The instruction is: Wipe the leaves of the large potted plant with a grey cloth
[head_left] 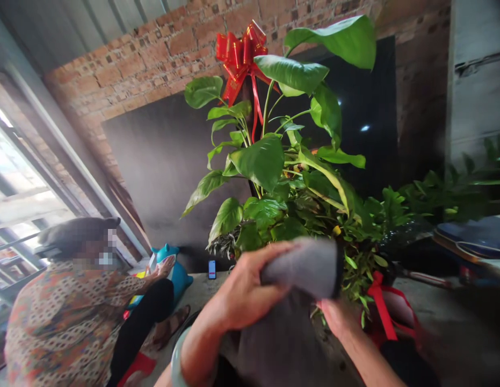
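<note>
A grey cloth [306, 266] is bunched in front of me, low in the middle of the head view. My left hand [245, 290] is closed round its left side, thumb on top. My right hand [338, 314] grips the cloth from below at its right edge, fingers mostly hidden under the fabric. More grey fabric [274, 349] hangs down between my forearms. Just behind the cloth stands a large leafy green plant [274, 172] with a red ribbon bow [239, 56] tied at its top.
Another person in a patterned top [68, 317] sits at the lower left beside a blue toy [175, 266]. A phone [211, 269] stands on the floor. A red strap [384, 312] lies at the right. Brick wall and dark panel behind; window at left.
</note>
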Available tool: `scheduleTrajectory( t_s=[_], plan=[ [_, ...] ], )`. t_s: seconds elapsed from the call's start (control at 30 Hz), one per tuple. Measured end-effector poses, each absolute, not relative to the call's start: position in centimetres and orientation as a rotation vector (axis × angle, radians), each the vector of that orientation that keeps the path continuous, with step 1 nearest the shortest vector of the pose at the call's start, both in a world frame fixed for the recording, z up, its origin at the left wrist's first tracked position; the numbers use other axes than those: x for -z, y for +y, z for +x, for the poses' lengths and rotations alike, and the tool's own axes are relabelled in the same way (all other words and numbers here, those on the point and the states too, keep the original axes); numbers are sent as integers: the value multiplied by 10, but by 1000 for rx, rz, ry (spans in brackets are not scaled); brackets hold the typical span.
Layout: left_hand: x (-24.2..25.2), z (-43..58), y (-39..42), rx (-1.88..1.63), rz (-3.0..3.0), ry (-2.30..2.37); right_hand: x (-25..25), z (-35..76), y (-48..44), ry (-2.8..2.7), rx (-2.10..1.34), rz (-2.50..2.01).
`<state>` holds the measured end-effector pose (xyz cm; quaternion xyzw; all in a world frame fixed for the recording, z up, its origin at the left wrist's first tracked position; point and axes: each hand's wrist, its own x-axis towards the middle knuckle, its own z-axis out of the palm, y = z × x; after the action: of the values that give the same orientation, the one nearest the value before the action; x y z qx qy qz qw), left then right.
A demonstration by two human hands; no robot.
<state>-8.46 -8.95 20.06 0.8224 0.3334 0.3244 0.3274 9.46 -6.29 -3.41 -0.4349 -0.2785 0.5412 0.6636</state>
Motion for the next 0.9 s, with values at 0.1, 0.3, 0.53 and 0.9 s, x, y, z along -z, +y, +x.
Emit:
scheduleTrajectory(
  t_s=[0.1,0.3,0.53,0.9],
  plan=[
    [-195,-70,-68,-1157,2221,1027,23,92,-69,-572,-1245,-921],
    [-130,-92,-87,-260,2310,628,17,105,-65,-392,-1271,-829],
    [-191,-119,-80,-1104,2151,1181,29,132,-46,-295,-1260,-765],
    [-83,-95,-82,-830,1764,1095,44,141,-66,-152,-1203,-1039]
  ],
)
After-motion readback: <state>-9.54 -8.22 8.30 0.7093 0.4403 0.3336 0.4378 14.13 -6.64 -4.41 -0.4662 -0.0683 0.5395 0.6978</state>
